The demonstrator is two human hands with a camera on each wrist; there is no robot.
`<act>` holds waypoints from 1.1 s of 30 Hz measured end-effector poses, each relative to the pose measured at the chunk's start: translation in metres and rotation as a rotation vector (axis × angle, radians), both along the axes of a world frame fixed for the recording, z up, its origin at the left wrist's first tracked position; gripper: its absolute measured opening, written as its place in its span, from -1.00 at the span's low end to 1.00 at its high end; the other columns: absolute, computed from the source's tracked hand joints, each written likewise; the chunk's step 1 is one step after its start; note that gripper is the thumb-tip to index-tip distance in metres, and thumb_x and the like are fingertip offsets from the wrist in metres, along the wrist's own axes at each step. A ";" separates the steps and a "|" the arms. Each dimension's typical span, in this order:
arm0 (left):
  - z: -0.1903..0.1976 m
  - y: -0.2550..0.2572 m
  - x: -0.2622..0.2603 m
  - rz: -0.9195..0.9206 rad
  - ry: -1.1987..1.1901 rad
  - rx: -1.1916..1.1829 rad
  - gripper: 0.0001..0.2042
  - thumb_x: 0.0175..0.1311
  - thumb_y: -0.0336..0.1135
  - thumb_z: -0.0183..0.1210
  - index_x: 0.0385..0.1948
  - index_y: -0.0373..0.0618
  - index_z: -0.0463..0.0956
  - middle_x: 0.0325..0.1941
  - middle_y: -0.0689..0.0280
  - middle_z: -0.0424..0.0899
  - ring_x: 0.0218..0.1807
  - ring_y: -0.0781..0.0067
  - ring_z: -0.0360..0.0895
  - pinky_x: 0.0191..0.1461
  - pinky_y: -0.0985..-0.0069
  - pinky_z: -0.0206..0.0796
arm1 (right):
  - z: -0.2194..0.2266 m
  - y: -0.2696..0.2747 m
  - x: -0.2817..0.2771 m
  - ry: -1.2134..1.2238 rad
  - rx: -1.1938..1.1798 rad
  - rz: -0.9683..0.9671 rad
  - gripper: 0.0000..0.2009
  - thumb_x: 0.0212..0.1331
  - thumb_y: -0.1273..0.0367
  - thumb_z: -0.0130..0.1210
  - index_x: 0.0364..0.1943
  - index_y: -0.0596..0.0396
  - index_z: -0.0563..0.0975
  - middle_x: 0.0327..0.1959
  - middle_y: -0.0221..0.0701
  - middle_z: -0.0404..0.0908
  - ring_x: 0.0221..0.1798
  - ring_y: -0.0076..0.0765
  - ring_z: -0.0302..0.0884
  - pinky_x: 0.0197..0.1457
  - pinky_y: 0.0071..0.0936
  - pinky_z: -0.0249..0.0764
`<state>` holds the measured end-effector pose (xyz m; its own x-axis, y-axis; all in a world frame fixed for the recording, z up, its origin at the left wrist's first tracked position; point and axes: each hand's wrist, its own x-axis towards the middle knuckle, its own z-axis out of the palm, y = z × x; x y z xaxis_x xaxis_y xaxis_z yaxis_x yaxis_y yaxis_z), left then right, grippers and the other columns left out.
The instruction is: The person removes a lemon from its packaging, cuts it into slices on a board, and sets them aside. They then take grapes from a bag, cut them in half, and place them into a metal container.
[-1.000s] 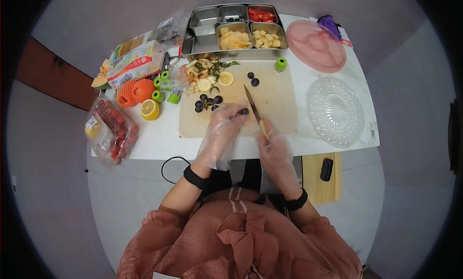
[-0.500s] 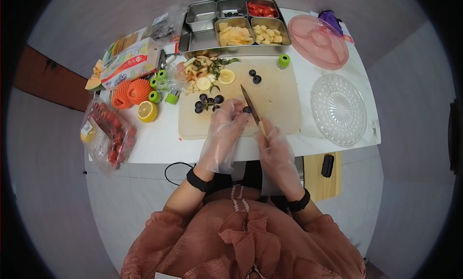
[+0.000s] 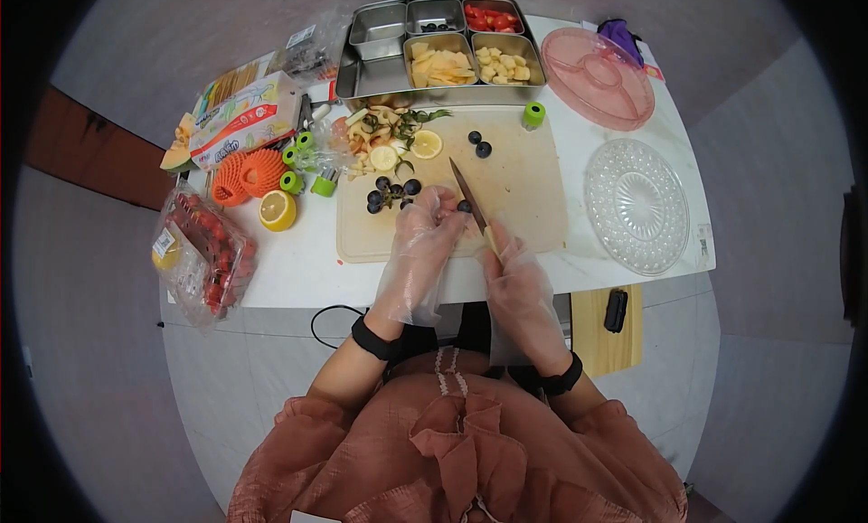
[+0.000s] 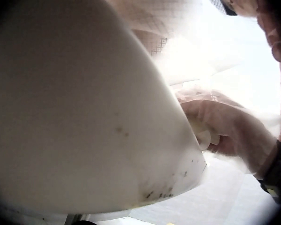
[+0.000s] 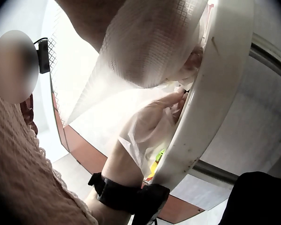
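Over the front part of the cutting board (image 3: 533,193), the gloved left hand (image 3: 422,243) pinches a dark grape (image 3: 464,206) at its fingertips. The gloved right hand (image 3: 520,288) grips the handle of a knife (image 3: 469,190), its blade pointing away from the body, just right of that grape. A small bunch of dark grapes (image 3: 411,187) lies beyond the left hand, and a loose pair (image 3: 483,150) sits farther back. In the right wrist view the left hand (image 5: 154,117) shows beside the right hand (image 5: 154,47); the left wrist view shows the right hand (image 4: 225,122).
Lemon slices (image 3: 426,144) and peelings (image 3: 380,130) lie on the board's back left. A steel tray (image 3: 362,93) of cut fruit stands behind. Left are a halved lemon (image 3: 278,210), orange foam nets (image 3: 246,175) and a strawberry box (image 3: 206,252). Right are a clear plate (image 3: 637,207) and a pink tray (image 3: 598,78).
The head view has shifted slightly, moving the table items in the picture. Both hands keep nearly the same pose, with the grape and knife still held.
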<state>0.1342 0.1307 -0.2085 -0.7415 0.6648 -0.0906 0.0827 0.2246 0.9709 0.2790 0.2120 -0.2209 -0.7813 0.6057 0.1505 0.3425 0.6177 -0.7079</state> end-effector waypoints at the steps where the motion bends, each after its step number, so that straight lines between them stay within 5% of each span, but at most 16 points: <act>1: 0.000 0.000 0.000 -0.003 -0.001 -0.001 -0.70 0.25 -0.45 0.23 -0.01 -0.36 0.50 -0.09 0.20 0.61 -0.09 0.52 0.52 -0.02 0.55 0.42 | 0.001 0.000 0.000 0.000 0.007 0.004 -0.54 0.37 0.33 0.03 0.34 0.10 0.37 -0.09 0.01 0.62 -0.12 0.19 0.61 -0.09 0.05 0.52; 11: -0.008 -0.001 -0.002 -0.025 0.011 0.014 -0.72 0.26 -0.45 0.23 -0.03 -0.36 0.51 -0.12 0.22 0.61 -0.10 0.51 0.54 -0.02 0.55 0.41 | 0.020 -0.002 -0.002 -0.160 0.028 -0.015 -0.50 0.37 0.31 0.02 0.38 0.06 0.34 -0.11 -0.06 0.62 -0.14 0.12 0.62 -0.11 0.00 0.54; 13: -0.009 0.001 0.001 0.045 0.072 0.086 -0.76 0.23 -0.41 0.22 -0.14 -0.37 0.54 -0.34 0.19 0.65 -0.30 0.47 0.57 -0.18 0.49 0.43 | 0.028 -0.004 -0.002 -0.159 -0.021 -0.034 -0.59 0.39 0.34 0.01 0.30 0.09 0.42 -0.11 -0.01 0.60 -0.08 0.21 0.59 -0.04 0.02 0.52; 17: -0.006 0.001 0.001 0.054 0.113 0.095 -0.77 0.24 -0.40 0.22 -0.15 -0.37 0.56 -0.35 0.17 0.67 -0.31 0.46 0.59 -0.19 0.50 0.43 | 0.024 -0.005 -0.001 -0.142 -0.003 -0.039 -0.59 0.39 0.34 0.01 0.29 0.09 0.43 -0.12 -0.02 0.61 -0.10 0.21 0.60 -0.06 0.02 0.52; 19: 0.003 -0.001 0.002 0.030 0.077 0.019 -0.77 0.25 -0.39 0.22 -0.18 -0.38 0.60 -0.40 0.18 0.68 -0.34 0.46 0.58 -0.19 0.50 0.43 | 0.016 -0.004 -0.001 -0.113 0.101 -0.046 -0.55 0.35 0.33 0.05 0.31 0.06 0.43 -0.20 -0.08 0.65 -0.24 0.10 0.64 -0.22 0.01 0.56; 29: 0.002 0.000 -0.001 0.044 -0.009 -0.002 -0.80 0.26 -0.38 0.22 -0.25 -0.38 0.64 -0.45 0.22 0.68 -0.38 0.57 0.55 -0.24 0.54 0.40 | 0.013 -0.005 -0.002 -0.098 0.147 -0.042 -0.57 0.35 0.34 0.05 0.28 0.12 0.45 -0.26 -0.10 0.63 -0.31 0.06 0.62 -0.31 -0.03 0.54; 31: 0.002 0.000 -0.001 0.009 -0.009 0.037 -0.85 0.29 -0.41 0.23 -0.26 -0.33 0.64 -0.45 0.44 0.61 -0.43 0.75 0.42 -0.37 0.69 0.22 | 0.021 -0.005 -0.003 -0.164 -0.008 -0.027 -0.58 0.41 0.32 -0.01 0.30 0.14 0.42 -0.13 -0.01 0.61 -0.11 0.21 0.60 -0.07 0.03 0.52; 33: -0.003 0.001 -0.002 0.024 -0.016 0.047 -0.86 0.28 -0.42 0.23 -0.28 -0.33 0.64 -0.47 0.44 0.61 -0.44 0.75 0.41 -0.38 0.68 0.21 | 0.019 -0.006 -0.001 -0.172 -0.008 -0.022 -0.58 0.41 0.32 -0.01 0.30 0.15 0.41 -0.12 -0.01 0.61 -0.10 0.21 0.60 -0.07 0.04 0.52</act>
